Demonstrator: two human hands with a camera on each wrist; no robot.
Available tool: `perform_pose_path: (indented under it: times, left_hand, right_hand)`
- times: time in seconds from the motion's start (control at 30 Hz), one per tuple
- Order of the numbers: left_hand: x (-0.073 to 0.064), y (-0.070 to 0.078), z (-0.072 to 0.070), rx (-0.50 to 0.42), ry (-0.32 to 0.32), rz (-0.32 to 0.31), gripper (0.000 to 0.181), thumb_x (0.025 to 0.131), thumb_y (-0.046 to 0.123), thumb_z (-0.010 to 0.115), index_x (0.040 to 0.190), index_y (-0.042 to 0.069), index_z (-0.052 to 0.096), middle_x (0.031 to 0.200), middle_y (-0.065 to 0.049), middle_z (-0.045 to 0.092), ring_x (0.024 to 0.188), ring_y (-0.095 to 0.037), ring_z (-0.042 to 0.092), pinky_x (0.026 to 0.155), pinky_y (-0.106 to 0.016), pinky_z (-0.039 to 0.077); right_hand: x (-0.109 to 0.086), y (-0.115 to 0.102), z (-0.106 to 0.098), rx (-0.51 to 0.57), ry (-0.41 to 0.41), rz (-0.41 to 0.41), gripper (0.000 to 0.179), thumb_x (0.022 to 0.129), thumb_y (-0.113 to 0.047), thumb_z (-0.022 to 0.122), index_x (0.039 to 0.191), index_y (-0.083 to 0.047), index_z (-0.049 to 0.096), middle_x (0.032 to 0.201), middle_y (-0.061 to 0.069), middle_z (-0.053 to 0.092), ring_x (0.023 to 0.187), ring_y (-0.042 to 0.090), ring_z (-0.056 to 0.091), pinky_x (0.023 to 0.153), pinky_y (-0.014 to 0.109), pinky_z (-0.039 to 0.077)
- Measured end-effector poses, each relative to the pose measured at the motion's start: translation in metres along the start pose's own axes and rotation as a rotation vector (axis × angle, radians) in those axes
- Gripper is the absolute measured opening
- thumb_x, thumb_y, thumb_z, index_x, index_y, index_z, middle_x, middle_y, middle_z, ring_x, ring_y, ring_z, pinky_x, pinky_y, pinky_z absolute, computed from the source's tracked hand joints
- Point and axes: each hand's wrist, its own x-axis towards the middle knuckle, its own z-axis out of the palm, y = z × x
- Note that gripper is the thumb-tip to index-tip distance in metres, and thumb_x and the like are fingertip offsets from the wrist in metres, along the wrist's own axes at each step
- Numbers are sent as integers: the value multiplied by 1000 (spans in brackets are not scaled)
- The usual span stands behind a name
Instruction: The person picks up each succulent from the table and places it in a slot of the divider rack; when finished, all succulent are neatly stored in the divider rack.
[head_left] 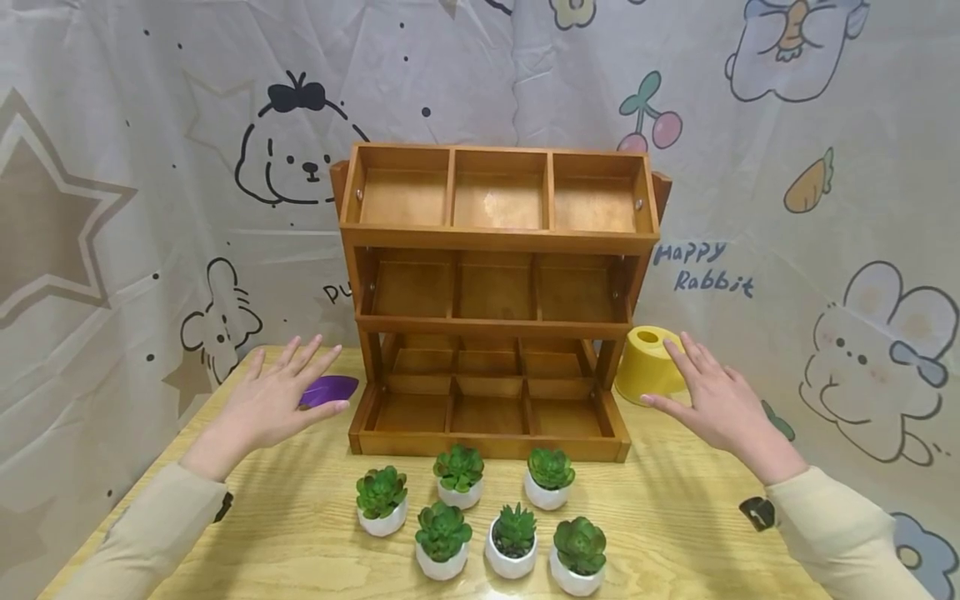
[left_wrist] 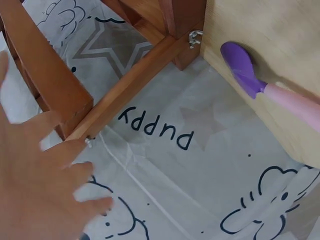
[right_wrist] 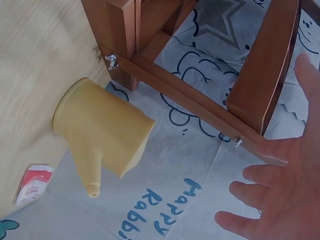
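A brown wooden 3-tier planter rack (head_left: 493, 327) is standing on a pale wood desk (head_left: 675, 533), its long axis running left to right between a person's 2 bare hands. The left hand (head_left: 277, 400) is hovering off the rack's left end and the right hand (head_left: 712, 396) off its right end, at much the same spacing, so neither is lying clearly nearer to it. On both hands the fingers are spreading apart, fairly straight, pointing away from the person and gripping nothing.

On the person's side of the rack, 6 potted succulents (head_left: 512, 546) are sitting in 2 loose rows of 3, running along its long axis. From the fingers, they are lying inward and back toward the person; the left hand is hanging nearer to the leftmost plants, the right hand nearer to the rightmost.

Beside the rack's left end, a purple-and-pink garden scoop (head_left: 330, 390) is lying on the desk. Beside its right end, a yellow watering can (head_left: 645, 371) is standing. The wrist views are showing both apart from the hands. Behind the rack, a cartoon-printed cloth (head_left: 465, 83) is hanging.
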Motion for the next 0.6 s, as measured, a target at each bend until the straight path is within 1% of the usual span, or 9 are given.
perform_pose_path:
  times: [0.03,0.1,0.13,0.2,0.23,0.33,0.43,0.5,0.6]
  left_hand:
    - [0,0,0,-6,13,3,82,89,65,49,153,20,23,157,-20,19,142,-46,19,108,-67,18]
    - [1,0,1,-29,41,11,83,88,64,52,153,19,25,157,-20,21,136,-49,31,100,-63,36]
    - [1,1,1,-42,56,15,84,87,64,54,153,19,26,156,-20,23,132,-51,36,93,-62,43]
    - [2,2,1,-68,77,20,86,85,63,57,152,18,27,155,-21,26,125,-53,43,82,-61,49]
    - [2,2,2,-76,85,21,86,85,63,58,152,18,28,154,-21,28,122,-54,46,80,-60,49]
    - [2,4,3,-117,105,31,86,84,59,62,150,14,31,150,-23,34,123,-53,45,88,-64,45]
    - [1,5,7,-170,109,48,86,82,56,67,148,10,35,147,-25,38,124,-53,44,93,-66,41]
    - [0,6,10,-202,107,60,86,81,54,69,147,9,37,144,-26,40,124,-52,44,95,-66,39]
    - [-1,6,14,-218,96,67,87,79,55,70,146,9,39,142,-26,42,123,-52,45,94,-66,40]
  right_hand:
    - [1,0,1,11,3,1,93,91,-62,48,153,-3,12,156,27,11,135,52,25,102,68,27]
    - [2,0,1,35,7,6,92,92,-61,47,153,-3,10,156,28,10,131,56,28,100,69,29]
    - [2,0,2,47,9,8,92,93,-60,47,153,-3,9,156,29,10,129,58,30,99,69,30]
    - [3,0,2,77,7,20,91,93,-60,47,154,-4,7,155,30,10,126,60,31,99,70,30]
    - [4,0,2,88,5,25,91,93,-60,46,154,-4,7,155,30,10,126,61,31,99,70,30]
    - [5,-1,4,132,8,38,91,94,-59,46,153,-1,9,154,32,12,128,60,29,102,68,28]
    - [6,0,7,178,28,53,90,94,-57,47,151,4,13,151,35,19,128,58,30,103,67,26]
    - [7,0,10,209,42,69,88,95,-55,47,149,7,15,147,37,26,125,56,37,102,67,30]
    - [8,0,14,244,51,97,86,96,-54,46,147,10,19,139,39,35,117,52,47,96,65,37]
